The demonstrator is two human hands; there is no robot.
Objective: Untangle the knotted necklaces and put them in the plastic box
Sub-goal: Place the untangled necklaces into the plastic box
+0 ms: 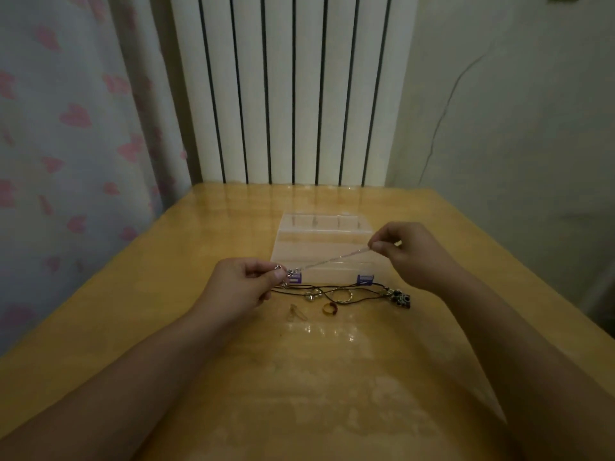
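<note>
Wooden table (166, 311) held the plastic box (319, 247); left hand (239, 287) and right hand (409, 254) pinched a taut silver necklace (332, 259) above it.

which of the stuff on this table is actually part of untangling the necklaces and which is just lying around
Part of the job:
- silver chain, stretched between the left hand and right hand
- black cord necklace on the table, dark pendant at its end
- open clear plastic box

Just lying about:
- amber ring
- silver ring
- clear hair clip
</note>
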